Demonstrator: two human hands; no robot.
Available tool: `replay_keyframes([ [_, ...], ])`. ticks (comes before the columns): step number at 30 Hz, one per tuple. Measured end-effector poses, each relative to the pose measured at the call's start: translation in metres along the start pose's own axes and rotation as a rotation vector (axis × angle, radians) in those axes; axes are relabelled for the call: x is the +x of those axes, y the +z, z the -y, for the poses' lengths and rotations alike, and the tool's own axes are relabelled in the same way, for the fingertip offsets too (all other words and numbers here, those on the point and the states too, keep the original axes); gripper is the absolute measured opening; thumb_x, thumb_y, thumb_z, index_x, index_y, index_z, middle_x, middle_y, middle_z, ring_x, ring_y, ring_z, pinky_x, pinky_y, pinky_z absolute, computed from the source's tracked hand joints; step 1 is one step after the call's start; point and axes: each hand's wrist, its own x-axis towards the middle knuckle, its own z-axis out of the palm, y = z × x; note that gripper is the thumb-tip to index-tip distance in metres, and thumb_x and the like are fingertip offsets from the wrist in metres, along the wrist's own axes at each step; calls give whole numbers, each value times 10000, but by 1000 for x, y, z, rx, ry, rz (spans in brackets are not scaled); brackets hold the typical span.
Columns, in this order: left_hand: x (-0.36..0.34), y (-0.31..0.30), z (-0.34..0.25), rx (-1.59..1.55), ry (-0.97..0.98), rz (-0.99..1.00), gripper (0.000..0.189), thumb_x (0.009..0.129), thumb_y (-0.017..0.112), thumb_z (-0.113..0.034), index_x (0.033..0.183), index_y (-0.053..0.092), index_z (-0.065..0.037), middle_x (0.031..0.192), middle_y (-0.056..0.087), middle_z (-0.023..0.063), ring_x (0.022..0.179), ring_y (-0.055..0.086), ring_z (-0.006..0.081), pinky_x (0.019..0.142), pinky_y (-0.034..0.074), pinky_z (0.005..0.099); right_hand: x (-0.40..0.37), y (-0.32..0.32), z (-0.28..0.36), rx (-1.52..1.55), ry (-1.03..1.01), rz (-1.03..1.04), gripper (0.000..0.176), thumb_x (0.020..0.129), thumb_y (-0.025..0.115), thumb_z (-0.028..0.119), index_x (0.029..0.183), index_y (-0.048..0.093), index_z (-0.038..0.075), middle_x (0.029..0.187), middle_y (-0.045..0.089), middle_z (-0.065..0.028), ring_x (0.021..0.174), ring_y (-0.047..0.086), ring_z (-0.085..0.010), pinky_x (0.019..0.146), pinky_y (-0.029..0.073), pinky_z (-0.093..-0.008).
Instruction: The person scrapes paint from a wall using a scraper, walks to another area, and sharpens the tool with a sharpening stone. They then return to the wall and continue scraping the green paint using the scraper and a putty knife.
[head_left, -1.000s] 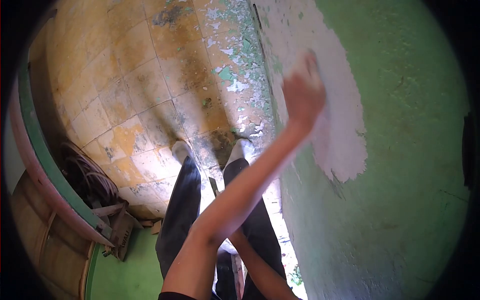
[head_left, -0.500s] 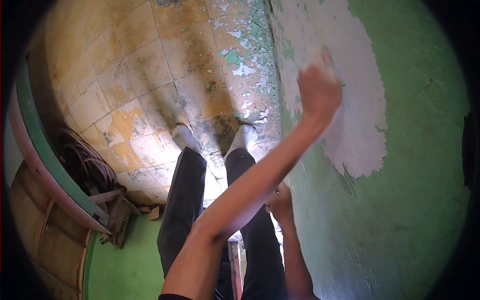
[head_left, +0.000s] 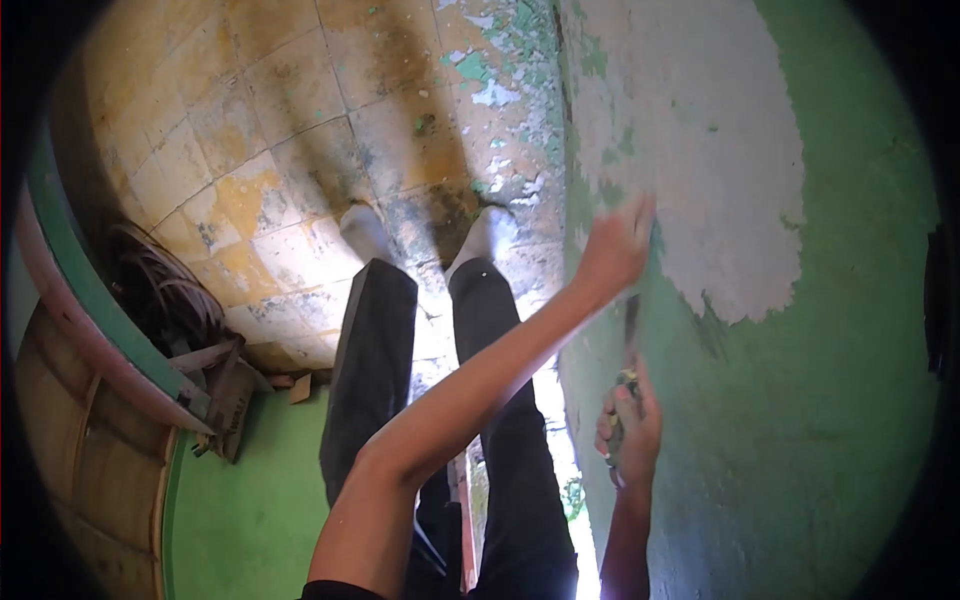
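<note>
My left hand (head_left: 612,250) reaches across in front of the wall at the lower left edge of the bare whitish patch (head_left: 735,190). Its fingers are smeared by motion, so I cannot tell whether they hold anything. Lower down, my right hand (head_left: 640,430) is closed around the yellow and dark handle of a narrow-bladed scraper (head_left: 631,325). The blade points up along the wall toward my left hand. Green paint (head_left: 760,430) surrounds the patch, whose border is ragged, with dark scratch marks just beneath it.
Paint flakes (head_left: 495,95) litter the worn tiled floor (head_left: 290,165) along the wall's foot. My feet in light socks (head_left: 365,232) stand on the tiles. To the left are a curved ledge (head_left: 95,300), a coiled dark bundle (head_left: 165,285) and a cardboard box (head_left: 232,410).
My left hand has moved down and slightly left from the middle of the patch. My right hand has come up and right from beneath my left forearm, bringing the scraper into view.
</note>
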Motion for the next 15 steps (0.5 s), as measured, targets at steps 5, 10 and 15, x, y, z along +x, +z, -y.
replay_keyframes([
  [5, -72, -36, 51, 37, -353, 158, 372, 967, 554, -363, 953, 578, 8, 758, 597, 179, 715, 579, 204, 672, 449, 379, -14, 8, 24, 48, -132, -56, 585, 973, 477, 114, 1524, 286, 74, 765, 452, -1, 529, 450, -46, 374, 352, -190],
  [10, -76, -46, -6, -94, -293, 88, 319, 935, 622, -306, 975, 586, 8, 731, 575, 120, 706, 530, 153, 683, 446, 339, -15, 11, 24, 3, -194, -63, 599, 952, 474, 105, 1521, 293, 60, 730, 452, 4, 520, 447, -46, 373, 361, -204],
  [15, -81, -61, -38, -5, -93, 166, 254, 969, 572, -238, 1038, 561, 7, 952, 625, 133, 804, 586, 182, 747, 462, 350, -16, 13, 23, 14, -193, -81, 595, 951, 474, 94, 1520, 303, 70, 761, 453, 5, 516, 434, -43, 367, 346, -199],
])
